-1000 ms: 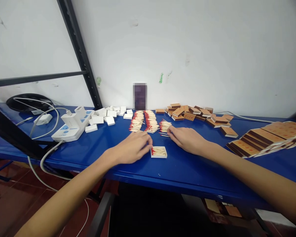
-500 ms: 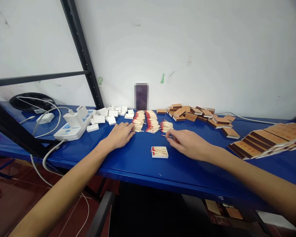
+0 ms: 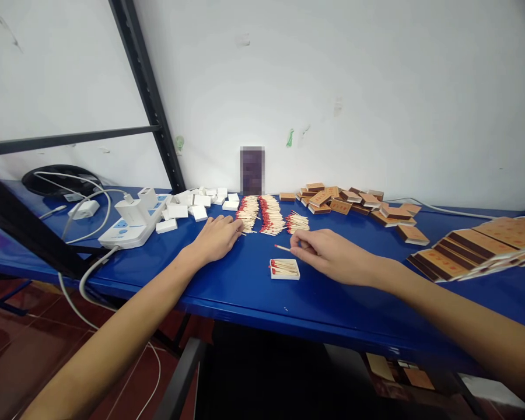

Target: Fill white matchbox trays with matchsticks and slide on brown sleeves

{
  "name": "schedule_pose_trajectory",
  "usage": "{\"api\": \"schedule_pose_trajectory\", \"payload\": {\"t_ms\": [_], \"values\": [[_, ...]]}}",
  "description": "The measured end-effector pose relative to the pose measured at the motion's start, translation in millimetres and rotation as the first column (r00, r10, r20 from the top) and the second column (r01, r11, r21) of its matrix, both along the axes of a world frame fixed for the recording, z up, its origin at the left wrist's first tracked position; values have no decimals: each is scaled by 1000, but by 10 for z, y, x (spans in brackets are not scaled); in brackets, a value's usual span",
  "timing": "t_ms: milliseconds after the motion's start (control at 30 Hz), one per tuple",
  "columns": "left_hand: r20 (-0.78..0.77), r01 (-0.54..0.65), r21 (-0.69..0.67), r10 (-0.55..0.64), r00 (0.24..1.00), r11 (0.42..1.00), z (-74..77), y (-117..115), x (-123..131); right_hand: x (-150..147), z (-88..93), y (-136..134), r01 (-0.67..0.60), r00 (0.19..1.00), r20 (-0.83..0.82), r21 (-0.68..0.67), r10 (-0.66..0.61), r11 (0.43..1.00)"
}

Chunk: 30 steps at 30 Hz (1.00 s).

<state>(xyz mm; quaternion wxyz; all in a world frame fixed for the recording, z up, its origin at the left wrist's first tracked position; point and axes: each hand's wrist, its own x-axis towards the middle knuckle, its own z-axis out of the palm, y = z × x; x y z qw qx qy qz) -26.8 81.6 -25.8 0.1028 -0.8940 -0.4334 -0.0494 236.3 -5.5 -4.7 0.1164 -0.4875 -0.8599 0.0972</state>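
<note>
My right hand (image 3: 321, 252) pinches a single match (image 3: 282, 248) between thumb and fingertips, its red head pointing left. The match is held just above a white matchbox tray (image 3: 284, 277), which lies on the table with several red-tipped matches (image 3: 284, 267) inside. My left hand (image 3: 219, 238) rests on the table with its fingers drawn together at the front of the left match pile (image 3: 248, 214); what is between the fingertips, if anything, is hidden. Beside that pile lie a middle pile of matches (image 3: 272, 216) and a smaller right pile (image 3: 297, 221).
White trays (image 3: 181, 211) are heaped at the back left, near a power strip (image 3: 133, 233) with cables. Brown matchbox sleeves (image 3: 339, 207) lie scattered at the back right, with stacked sleeves (image 3: 472, 248) farther right. A black shelf post (image 3: 146, 93) stands left on the blue table (image 3: 245, 291).
My right hand has lifted a match from the table and brought it toward me, above the tray. My left hand's fingers have closed together beside the left pile.
</note>
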Motion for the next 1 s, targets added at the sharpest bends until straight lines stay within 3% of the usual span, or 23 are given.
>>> {"api": "schedule_pose_trajectory", "payload": {"t_ms": [100, 167, 267, 400, 500, 600, 767, 1000], "values": [[-1, -13, -7, 13, 1000, 1000, 6, -8, 9, -75, 33, -108, -74, 997, -14, -51, 74, 996], [-6, -9, -11, 9, 1000, 1000, 19, -22, 17, -75, 27, -117, -60, 998, -16, -38, 60, 997], [29, 58, -35, -57, 998, 998, 76, -137, 80, -3, 15, -26, 19, 1000, -18, 47, -18, 999], [183, 252, -96, -232, 955, 963, 196, -474, 305, 178, -39, 205, 144, 990, -16, 158, -143, 977], [168, 322, -72, -306, 937, 944, 240, -591, 433, 293, -141, 345, 230, 971, 23, 194, -239, 954], [90, 214, 7, -214, 973, 977, 215, -413, 376, 334, -256, 398, 250, 958, 99, 185, -271, 950], [-23, 31, 54, -30, 999, 998, 119, 43, 50, 309, -349, 393, 246, 948, 165, 170, -274, 954], [-38, 41, 56, -39, 999, 998, 32, 57, -40, 313, -365, 410, 265, 948, 138, 166, -288, 950]]}}
